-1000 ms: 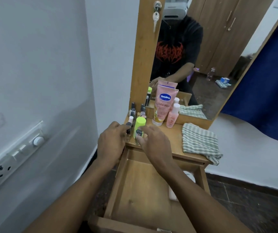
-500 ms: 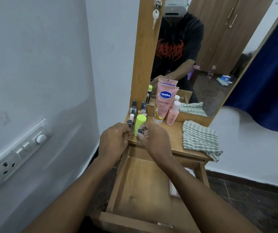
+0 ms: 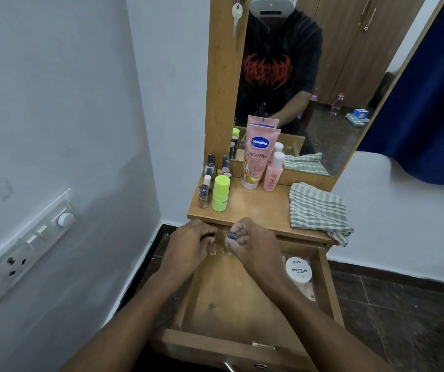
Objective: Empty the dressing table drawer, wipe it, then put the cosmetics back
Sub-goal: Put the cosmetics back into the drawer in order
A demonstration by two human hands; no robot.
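While both forearms are stretched over the open drawer (image 3: 230, 304), the left hand (image 3: 191, 242) curls its fingers round a small bottle (image 3: 212, 249) and the right hand (image 3: 254, 247) pinches a second bottle (image 3: 232, 235) by its dark cap, both at the drawer's back edge.

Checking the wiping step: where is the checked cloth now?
Head view: the checked cloth lies on the right end of the tabletop, right of the small pink bottle, one corner overhanging the front edge.
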